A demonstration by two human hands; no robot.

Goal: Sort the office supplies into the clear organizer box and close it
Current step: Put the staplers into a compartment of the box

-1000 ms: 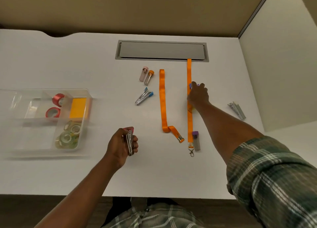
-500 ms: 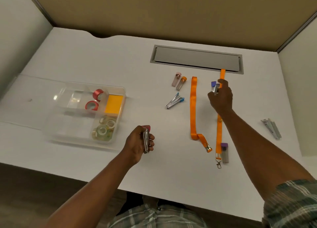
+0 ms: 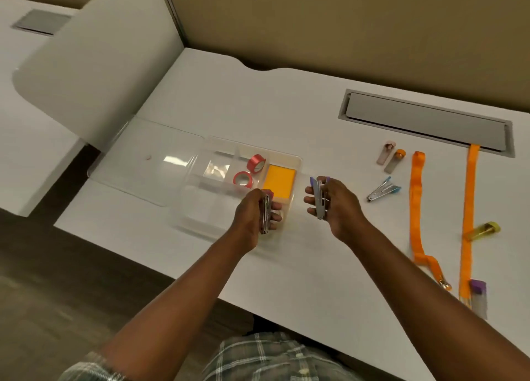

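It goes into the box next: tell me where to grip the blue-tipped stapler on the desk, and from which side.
Pinch the blue-tipped stapler across its narrow middle, from above. It lies flat and slanted, metal end toward the right hand, blue arms splayed at the far end, so the middle probably holds best. Approach from its left; an orange lanyard lies close on its right.

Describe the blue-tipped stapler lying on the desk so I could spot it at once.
Start at the grey slot at the back of the desk. Below its left end, past the orange-capped tube and left of the shorter strap, lies the stapler. It alone has blue tips and lies loose; the pink one is in the left hand, the purple one in the right hand.
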